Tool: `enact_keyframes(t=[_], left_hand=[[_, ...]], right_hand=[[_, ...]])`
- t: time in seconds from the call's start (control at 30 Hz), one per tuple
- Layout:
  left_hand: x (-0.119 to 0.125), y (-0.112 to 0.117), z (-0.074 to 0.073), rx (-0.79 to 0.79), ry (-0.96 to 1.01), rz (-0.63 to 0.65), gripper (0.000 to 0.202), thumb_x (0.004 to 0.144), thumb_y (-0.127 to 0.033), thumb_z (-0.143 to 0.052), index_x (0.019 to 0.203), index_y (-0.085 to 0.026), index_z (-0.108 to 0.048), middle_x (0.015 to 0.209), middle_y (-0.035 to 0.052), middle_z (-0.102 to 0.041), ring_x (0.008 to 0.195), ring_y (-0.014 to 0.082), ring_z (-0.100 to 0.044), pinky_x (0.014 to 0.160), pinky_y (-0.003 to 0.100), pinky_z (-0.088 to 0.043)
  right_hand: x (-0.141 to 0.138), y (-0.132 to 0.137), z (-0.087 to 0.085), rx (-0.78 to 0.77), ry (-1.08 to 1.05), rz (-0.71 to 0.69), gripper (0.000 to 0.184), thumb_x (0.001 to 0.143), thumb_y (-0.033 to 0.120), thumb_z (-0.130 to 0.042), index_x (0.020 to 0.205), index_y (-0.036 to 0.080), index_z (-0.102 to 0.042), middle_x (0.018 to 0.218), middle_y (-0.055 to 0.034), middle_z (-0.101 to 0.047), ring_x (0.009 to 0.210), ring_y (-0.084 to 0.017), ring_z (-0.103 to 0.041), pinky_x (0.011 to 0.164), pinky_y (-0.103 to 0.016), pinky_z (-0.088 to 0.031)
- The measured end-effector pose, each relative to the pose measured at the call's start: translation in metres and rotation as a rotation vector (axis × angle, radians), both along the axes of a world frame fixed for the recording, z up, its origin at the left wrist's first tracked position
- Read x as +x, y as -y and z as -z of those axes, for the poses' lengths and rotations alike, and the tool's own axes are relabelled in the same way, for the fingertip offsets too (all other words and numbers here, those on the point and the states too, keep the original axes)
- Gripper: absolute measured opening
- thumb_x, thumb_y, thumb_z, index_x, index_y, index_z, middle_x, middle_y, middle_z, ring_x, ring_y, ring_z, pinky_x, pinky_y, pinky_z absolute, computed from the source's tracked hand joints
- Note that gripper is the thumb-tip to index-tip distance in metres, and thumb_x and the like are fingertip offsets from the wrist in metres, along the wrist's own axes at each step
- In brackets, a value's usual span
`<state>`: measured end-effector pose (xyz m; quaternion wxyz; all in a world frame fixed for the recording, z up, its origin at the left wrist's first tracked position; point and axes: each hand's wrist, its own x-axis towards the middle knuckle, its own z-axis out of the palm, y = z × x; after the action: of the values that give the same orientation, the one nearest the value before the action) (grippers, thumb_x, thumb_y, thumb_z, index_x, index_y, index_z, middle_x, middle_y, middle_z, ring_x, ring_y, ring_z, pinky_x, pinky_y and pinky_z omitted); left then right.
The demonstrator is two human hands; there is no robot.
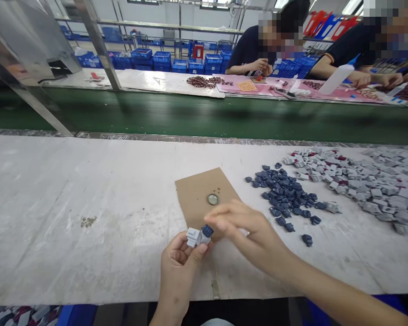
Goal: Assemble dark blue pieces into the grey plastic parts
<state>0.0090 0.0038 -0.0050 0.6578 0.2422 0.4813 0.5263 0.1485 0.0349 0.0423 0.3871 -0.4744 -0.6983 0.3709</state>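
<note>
My left hand (182,258) is closed around a light grey plastic part (193,237), held over the near edge of a brown cardboard sheet (199,203). A small dark blue piece (207,230) sits on the right end of that grey part. Just to the right hovers my right hand (248,228), slightly blurred, its fingers stretched toward the blue piece; I see nothing between its fingertips. A bit of something whitish (245,232) shows beneath it, too hidden to name. On the cardboard lies a bottle cap (213,199), open side up, with brown specks around it.
Loose dark blue pieces (285,192) are heaped to the right, beside a large spread of grey parts (377,181). Beyond the white table (71,190) runs a green conveyor belt (156,113). Two people work across it, near a white bottle (336,79) and blue bins (162,59).
</note>
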Motion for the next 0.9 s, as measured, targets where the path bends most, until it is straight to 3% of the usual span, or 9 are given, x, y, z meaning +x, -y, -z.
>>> enact_keyframes(t=[0.13, 0.23, 0.33, 0.6, 0.77, 0.9], left_hand=[[0.003, 0.001, -0.01, 0.037, -0.013, 0.05, 0.018, 0.062, -0.029, -0.079, 0.074, -0.019, -0.07, 0.067, -0.0009, -0.071, 0.062, 0.0099, -0.064, 0.061, 0.013, -0.05], [0.006, 0.004, -0.015, 0.126, -0.13, 0.111, 0.017, 0.066, -0.024, -0.075, 0.082, -0.022, -0.072, 0.073, -0.0014, -0.071, 0.068, 0.0101, -0.063, 0.063, 0.013, -0.049], [0.006, 0.005, -0.017, 0.184, -0.219, 0.147, 0.021, 0.069, -0.022, -0.071, 0.09, -0.025, -0.072, 0.087, -0.0006, -0.071, 0.08, 0.0134, -0.063, 0.068, 0.015, -0.05], [0.007, 0.009, -0.015, 0.343, -0.384, 0.125, 0.018, 0.07, -0.015, -0.067, 0.083, -0.027, -0.073, 0.077, -0.0025, -0.072, 0.069, 0.0141, -0.065, 0.06, 0.017, -0.051], [0.008, 0.014, -0.005, 0.441, -0.544, 0.123, 0.027, 0.072, -0.012, -0.063, 0.093, -0.025, -0.073, 0.08, -0.0004, -0.074, 0.061, 0.0167, -0.068, 0.057, 0.02, -0.053], [0.004, 0.019, 0.0, 0.706, -0.819, 0.097, 0.045, 0.069, -0.001, -0.061, 0.106, -0.025, -0.068, 0.087, 0.0023, -0.074, 0.062, 0.0186, -0.07, 0.057, 0.02, -0.055]], right_hand=[[-0.006, -0.022, -0.02, -0.377, -0.199, 0.126, 0.035, 0.091, 0.04, -0.04, 0.093, 0.019, -0.068, 0.091, -0.0063, -0.068, 0.082, -0.016, -0.06, 0.073, -0.029, -0.047], [-0.021, -0.03, -0.025, -0.716, -0.298, 0.043, 0.044, 0.091, 0.046, -0.037, 0.088, 0.015, -0.068, 0.085, -0.0079, -0.067, 0.076, -0.015, -0.059, 0.072, -0.029, -0.048], [-0.031, -0.03, -0.023, -0.898, -0.341, 0.004, 0.046, 0.089, 0.05, -0.039, 0.081, 0.014, -0.067, 0.08, -0.0076, -0.066, 0.071, -0.014, -0.06, 0.071, -0.028, -0.048], [-0.03, -0.02, -0.018, -0.987, -0.4, -0.043, 0.06, 0.084, 0.061, -0.037, 0.055, 0.015, -0.063, 0.063, -0.0069, -0.066, 0.058, -0.013, -0.061, 0.051, -0.022, -0.045], [-0.03, -0.013, -0.005, -0.969, -0.363, -0.015, 0.064, 0.084, 0.062, -0.036, 0.047, 0.015, -0.06, 0.046, -0.0028, -0.056, 0.034, -0.008, -0.044, 0.029, -0.019, -0.029], [-0.028, -0.007, 0.003, -0.846, -0.47, -0.057, 0.067, 0.083, 0.064, -0.035, 0.043, 0.016, -0.06, 0.043, -0.0041, -0.055, 0.042, -0.012, -0.052, 0.035, -0.021, -0.037]])
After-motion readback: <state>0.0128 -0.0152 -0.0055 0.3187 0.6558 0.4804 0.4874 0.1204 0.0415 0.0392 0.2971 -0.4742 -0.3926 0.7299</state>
